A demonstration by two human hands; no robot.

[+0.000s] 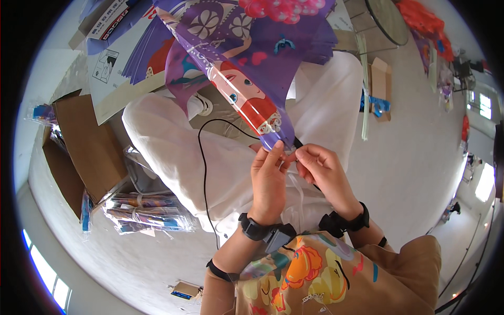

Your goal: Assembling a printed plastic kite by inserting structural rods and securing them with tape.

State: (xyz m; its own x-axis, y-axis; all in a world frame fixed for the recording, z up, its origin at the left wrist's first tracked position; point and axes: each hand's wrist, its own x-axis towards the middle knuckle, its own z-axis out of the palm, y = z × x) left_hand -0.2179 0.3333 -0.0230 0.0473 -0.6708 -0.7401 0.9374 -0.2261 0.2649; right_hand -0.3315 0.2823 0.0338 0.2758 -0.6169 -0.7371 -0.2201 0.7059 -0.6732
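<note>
A glossy purple printed sheet [294, 68] with a red-haired cartoon figure spreads over my lap and narrows to a folded tip near my fingers. My left hand [269, 181] pinches that tip between thumb and fingers. Close beside it, my right hand [328, 170] has its thumb and forefinger pressed together by the same tip. Whatever lies between the right fingers is too small to make out. A short dark piece shows just above the right fingertips. Across my white trousers [173, 131] loops a thin black cable [202, 163].
Several purple sheets [152, 55] lie fanned on a white board at the upper left. An open cardboard box [94, 144] and plastic-wrapped bundles [149, 212] sit at my left. On the right are a small open carton [380, 84] and a round-topped stool [389, 21].
</note>
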